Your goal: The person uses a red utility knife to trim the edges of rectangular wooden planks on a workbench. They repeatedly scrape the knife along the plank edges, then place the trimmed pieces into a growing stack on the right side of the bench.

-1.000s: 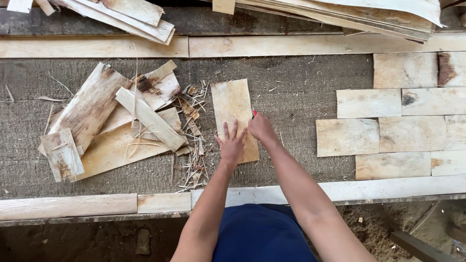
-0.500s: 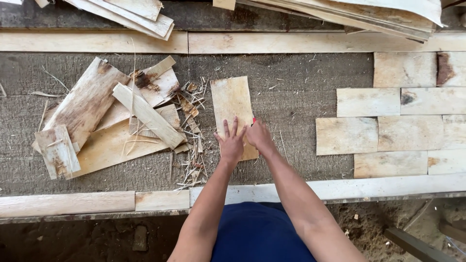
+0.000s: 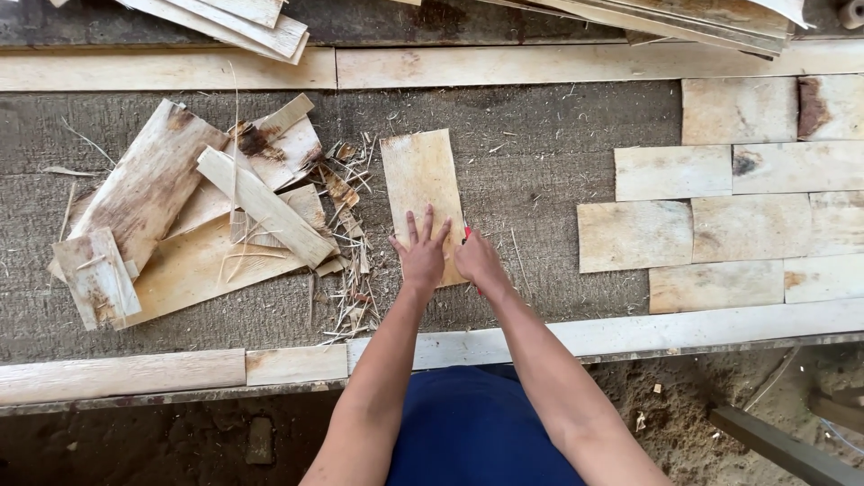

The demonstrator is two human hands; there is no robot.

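A pale rectangular sheet of wood veneer (image 3: 419,180) lies lengthwise on the grey work surface (image 3: 531,162). My left hand (image 3: 422,254) rests flat on its near end, fingers spread. Beside it at the sheet's near right corner, my right hand (image 3: 479,261) is closed around a small red tool (image 3: 467,233), of which only a red tip shows.
A heap of irregular veneer scraps (image 3: 193,216) and splinters (image 3: 351,270) lies to the left. Trimmed rectangular pieces (image 3: 720,207) are laid in rows at the right. Long wooden strips (image 3: 450,63) border the far side, a pale rail (image 3: 630,328) the near edge.
My right hand has slid a little toward me along the sheet's right edge. The left hand stays pressed on the sheet.
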